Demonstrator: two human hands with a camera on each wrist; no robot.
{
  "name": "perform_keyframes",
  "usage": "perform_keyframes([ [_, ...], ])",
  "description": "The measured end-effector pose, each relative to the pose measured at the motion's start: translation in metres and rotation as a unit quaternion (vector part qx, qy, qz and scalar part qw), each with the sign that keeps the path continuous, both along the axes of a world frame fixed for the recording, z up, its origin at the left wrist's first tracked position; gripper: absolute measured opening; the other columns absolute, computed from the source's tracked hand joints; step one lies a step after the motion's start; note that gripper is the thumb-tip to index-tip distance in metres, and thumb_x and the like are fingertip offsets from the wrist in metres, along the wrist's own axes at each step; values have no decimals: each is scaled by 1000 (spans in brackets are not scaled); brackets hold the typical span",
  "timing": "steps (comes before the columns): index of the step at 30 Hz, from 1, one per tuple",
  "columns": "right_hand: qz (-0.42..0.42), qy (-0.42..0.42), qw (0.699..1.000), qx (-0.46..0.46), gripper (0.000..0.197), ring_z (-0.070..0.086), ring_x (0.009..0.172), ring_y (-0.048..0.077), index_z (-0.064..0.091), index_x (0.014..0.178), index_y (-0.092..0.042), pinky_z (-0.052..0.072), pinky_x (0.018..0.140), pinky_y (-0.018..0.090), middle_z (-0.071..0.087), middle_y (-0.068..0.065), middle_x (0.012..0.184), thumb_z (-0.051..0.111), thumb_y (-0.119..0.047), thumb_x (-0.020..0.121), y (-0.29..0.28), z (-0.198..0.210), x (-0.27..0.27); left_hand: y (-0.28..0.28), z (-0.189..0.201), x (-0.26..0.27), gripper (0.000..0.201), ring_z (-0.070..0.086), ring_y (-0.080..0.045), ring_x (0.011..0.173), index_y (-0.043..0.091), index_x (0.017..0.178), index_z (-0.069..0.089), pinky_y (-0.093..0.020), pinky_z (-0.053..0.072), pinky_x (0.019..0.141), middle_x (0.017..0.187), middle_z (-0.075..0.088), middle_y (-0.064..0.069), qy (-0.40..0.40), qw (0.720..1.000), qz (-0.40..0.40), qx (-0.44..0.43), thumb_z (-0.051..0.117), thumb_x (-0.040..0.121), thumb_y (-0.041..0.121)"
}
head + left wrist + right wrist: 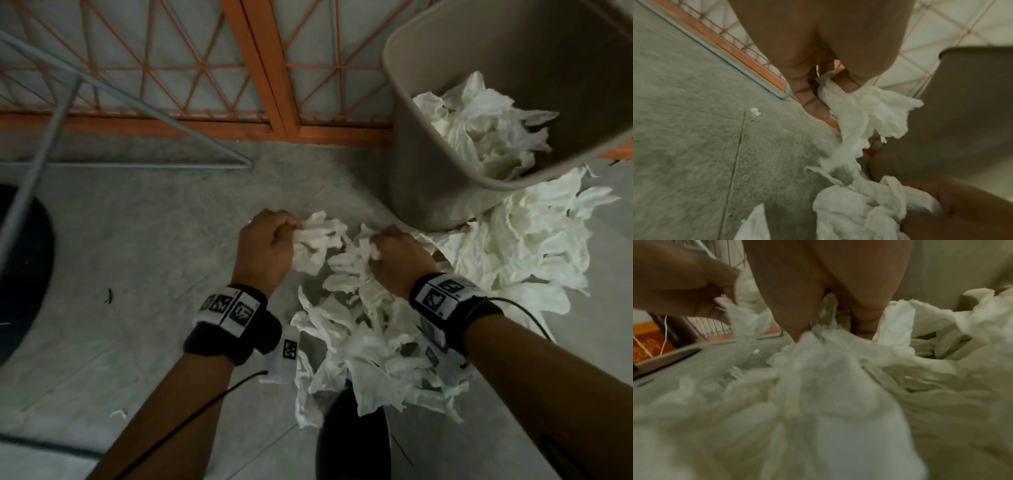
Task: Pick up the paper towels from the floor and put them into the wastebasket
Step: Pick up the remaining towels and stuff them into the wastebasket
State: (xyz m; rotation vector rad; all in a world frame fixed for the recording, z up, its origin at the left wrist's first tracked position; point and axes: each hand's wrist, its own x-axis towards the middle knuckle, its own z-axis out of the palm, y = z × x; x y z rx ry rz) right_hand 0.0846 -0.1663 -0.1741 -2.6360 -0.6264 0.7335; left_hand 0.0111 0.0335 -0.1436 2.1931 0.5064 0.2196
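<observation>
We grab a big white bunch of paper towels [356,308] with both hands, because two hands can carry more at once. Our left hand [265,248] has its fingers [813,104] curled tight round one twisted end. Our right hand [399,262] squeezes the other end, and the rest hangs down loose under our wrists. The wastebasket [421,137] is tipped toward us at the far right, so we think it is easy to drop things in. Some towels are already inside it. One more pile [534,240] lies on the floor [137,240] right beside it, so we are not done yet
</observation>
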Motion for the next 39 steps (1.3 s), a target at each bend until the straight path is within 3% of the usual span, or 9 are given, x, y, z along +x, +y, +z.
perform_keyframes([
  [4, -47, 13, 997, 52, 33, 56, 103, 38, 61, 104, -3, 45, 87, 40, 56, 21, 111, 41, -27, 91, 5, 16, -2, -9, 13, -46, 32, 54, -11, 79, 15, 78, 60, -26, 44, 76, 87, 58, 0, 34, 999, 28, 10, 48, 85, 44],
  [8, -36, 40, 998, 26, 43, 61, 84, 28, 60, 80, -16, 44, 69, 31, 60, 8, 83, 42, -54, 81, 5, 18, -8, -34, -9, -84, 55, 53, -18, 92, 27, 85, 49, -39, 51, 76, 100, 44, 7, 244, 966, -8, 87, 58, 69, 78],
  [12, 15, 63, 998, -28, 38, 57, 101, 37, 46, 117, -12, 46, 79, 37, 48, 12, 115, 56, -28, 84, 3, 13, -13, -56, -44, -95, 59, 55, -29, 105, 14, 108, 50, -39, 52, 80, 122, 43, -3, 299, 942, -91, 121, 74, 72, 55],
  [18, 26, 117, 992, -29, 29, 58, 107, 36, 52, 114, -28, 48, 90, 43, 57, 9, 122, 49, -25, 86, 0, 17, -22, -58, -40, -78, 36, 64, -28, 102, 19, 115, 56, -34, 52, 88, 111, 63, -8, 196, 979, -58, 6, 61, 80, 13],
  [22, 0, 105, 994, -16, 39, 58, 111, 33, 57, 114, -35, 46, 90, 39, 63, 7, 120, 49, -57, 82, 3, 33, -30, -42, -22, -74, 29, 60, -9, 83, 16, 96, 71, 1, 39, 79, 100, 64, -15, 73, 997, 9, -39, 58, 79, -4],
  [27, 113, 145, 981, -65, 91, 58, 115, 25, 35, 131, -43, 47, 93, 40, 59, -6, 126, 68, -74, 52, 2, 24, -43, -25, 4, -79, 12, 57, -3, 70, 7, 89, 67, -7, 43, 63, 88, 68, -10, 44, 987, 115, -101, 55, 90, 5],
  [30, 148, 74, 979, -123, 82, 58, 110, 28, 35, 126, -39, 44, 90, 43, 56, -1, 124, 75, -58, 57, -5, 7, -50, -30, 2, -95, 8, 57, -10, 77, 14, 90, 60, -8, 42, 65, 96, 61, -6, 103, 993, 57, -18, 63, 85, 18],
  [34, 128, 67, 982, -124, 56, 57, 110, 33, 42, 119, -34, 44, 93, 45, 53, 5, 120, 64, -53, 71, -18, -4, -53, -48, -34, -127, 61, 52, -29, 104, 15, 112, 55, -42, 51, 86, 118, 46, -6, 297, 950, -61, 74, 77, 68, 51],
  [39, 92, 76, 990, -72, 47, 51, 123, 30, 51, 128, -22, 41, 100, 40, 54, 7, 134, 58, -33, 83, -30, -7, -52, -63, -50, -137, 37, 60, -32, 107, 13, 116, 58, -37, 48, 86, 120, 53, -9, 308, 941, -111, 83, 70, 82, 23],
])
